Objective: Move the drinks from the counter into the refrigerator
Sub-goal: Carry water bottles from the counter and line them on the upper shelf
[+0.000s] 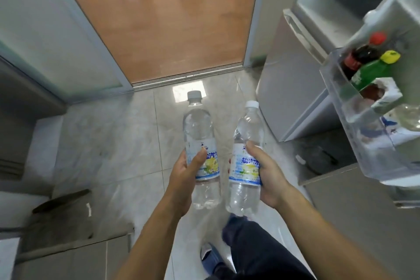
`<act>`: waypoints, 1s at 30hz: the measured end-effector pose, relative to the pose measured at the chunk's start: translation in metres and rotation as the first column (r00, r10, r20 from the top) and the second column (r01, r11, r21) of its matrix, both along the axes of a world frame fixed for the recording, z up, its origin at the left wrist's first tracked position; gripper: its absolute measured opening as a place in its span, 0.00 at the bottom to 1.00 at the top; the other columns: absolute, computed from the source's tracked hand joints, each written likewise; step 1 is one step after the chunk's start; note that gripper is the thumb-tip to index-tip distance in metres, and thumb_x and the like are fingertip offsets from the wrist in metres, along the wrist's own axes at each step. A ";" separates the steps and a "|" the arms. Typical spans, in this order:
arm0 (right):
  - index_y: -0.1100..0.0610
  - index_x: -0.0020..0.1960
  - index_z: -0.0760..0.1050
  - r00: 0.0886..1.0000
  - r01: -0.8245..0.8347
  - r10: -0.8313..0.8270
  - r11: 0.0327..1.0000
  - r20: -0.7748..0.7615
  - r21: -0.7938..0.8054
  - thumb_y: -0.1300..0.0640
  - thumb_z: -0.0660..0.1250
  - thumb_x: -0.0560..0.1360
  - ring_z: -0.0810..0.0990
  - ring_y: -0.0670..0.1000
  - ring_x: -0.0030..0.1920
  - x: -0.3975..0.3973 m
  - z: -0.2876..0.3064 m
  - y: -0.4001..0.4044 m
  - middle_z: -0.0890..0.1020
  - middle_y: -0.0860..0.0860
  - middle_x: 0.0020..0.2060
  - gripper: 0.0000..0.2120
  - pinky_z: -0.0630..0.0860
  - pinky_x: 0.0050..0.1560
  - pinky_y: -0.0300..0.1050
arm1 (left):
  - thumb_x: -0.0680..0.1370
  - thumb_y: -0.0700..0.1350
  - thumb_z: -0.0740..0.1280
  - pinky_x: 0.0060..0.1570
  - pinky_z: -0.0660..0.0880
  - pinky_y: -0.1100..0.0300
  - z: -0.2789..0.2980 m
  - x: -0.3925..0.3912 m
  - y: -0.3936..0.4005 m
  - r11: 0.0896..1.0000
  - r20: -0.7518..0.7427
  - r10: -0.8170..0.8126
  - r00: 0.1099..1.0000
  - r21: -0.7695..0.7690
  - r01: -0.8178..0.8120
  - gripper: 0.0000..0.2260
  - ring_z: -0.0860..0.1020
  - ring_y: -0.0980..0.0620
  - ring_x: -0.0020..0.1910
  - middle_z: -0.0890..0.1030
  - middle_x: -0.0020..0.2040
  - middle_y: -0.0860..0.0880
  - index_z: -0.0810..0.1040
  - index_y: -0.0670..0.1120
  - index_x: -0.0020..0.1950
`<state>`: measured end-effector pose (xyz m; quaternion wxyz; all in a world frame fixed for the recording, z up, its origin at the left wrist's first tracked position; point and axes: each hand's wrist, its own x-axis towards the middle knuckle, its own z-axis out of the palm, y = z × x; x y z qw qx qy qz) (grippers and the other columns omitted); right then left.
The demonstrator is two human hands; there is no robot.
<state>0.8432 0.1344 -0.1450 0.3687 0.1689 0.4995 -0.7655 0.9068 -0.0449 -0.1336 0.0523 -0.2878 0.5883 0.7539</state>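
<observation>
I hold two clear drink bottles with blue, white and yellow labels over the tiled floor. My left hand [185,171] grips the left bottle [200,129] around its label. My right hand [268,175] grips the right bottle [248,129] the same way. Both bottles stand roughly upright with white caps on. The refrigerator [293,79] is at the right with its door [386,143] swung open toward me. In the door's clear shelf stand a dark cola bottle with a red cap [363,54], a green bottle with a yellow cap [375,68] and a carton [384,95].
A doorway with a sliding-door track [186,77] leads onto a wooden floor ahead. A frosted glass panel [45,36] stands at the left. Grey counters flank me at lower left [68,257] and lower right [363,211]. My leg and blue slipper [211,257] are below.
</observation>
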 end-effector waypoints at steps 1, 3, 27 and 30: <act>0.57 0.67 0.74 1.000 0.005 -0.005 1.000 -0.007 -0.005 0.42 0.73 0.66 0.80 0.66 0.61 -0.013 -0.002 -0.005 0.82 0.63 0.59 0.34 0.76 0.63 0.66 | 0.66 0.61 0.71 0.36 0.80 0.63 -0.001 -0.014 -0.005 1.000 -0.003 -0.005 1.000 0.005 0.005 0.26 0.86 0.51 0.43 0.87 0.46 0.50 0.77 0.49 0.59; 0.57 0.68 0.73 0.999 0.037 -0.037 0.999 -0.009 -0.003 0.43 0.73 0.65 0.84 0.62 0.54 -0.044 -0.005 -0.014 0.84 0.61 0.55 0.35 0.81 0.55 0.59 | 0.66 0.61 0.71 0.37 0.80 0.62 -0.003 -0.045 -0.014 1.000 -0.003 -0.010 1.000 0.012 0.010 0.27 0.86 0.50 0.45 0.87 0.47 0.49 0.77 0.49 0.60; 0.62 0.52 0.82 0.851 0.526 -0.525 0.849 0.025 -0.055 0.43 0.76 0.62 0.85 0.57 0.38 -0.425 0.035 -0.016 0.85 0.60 0.43 0.27 0.82 0.39 0.49 | 0.70 0.54 0.71 0.38 0.82 0.52 0.027 -0.510 -0.037 0.897 -0.091 -0.419 0.903 0.116 0.428 0.25 0.85 0.44 0.43 0.86 0.49 0.41 0.77 0.43 0.63; 0.62 0.57 0.80 0.781 0.623 -0.622 0.782 -0.051 -0.001 0.46 0.76 0.63 0.84 0.56 0.38 -0.458 0.055 -0.018 0.85 0.59 0.43 0.28 0.82 0.38 0.48 | 0.72 0.54 0.73 0.41 0.81 0.50 0.036 -0.572 -0.031 0.826 -0.136 -0.517 0.845 0.179 0.535 0.26 0.84 0.42 0.45 0.84 0.52 0.39 0.77 0.42 0.65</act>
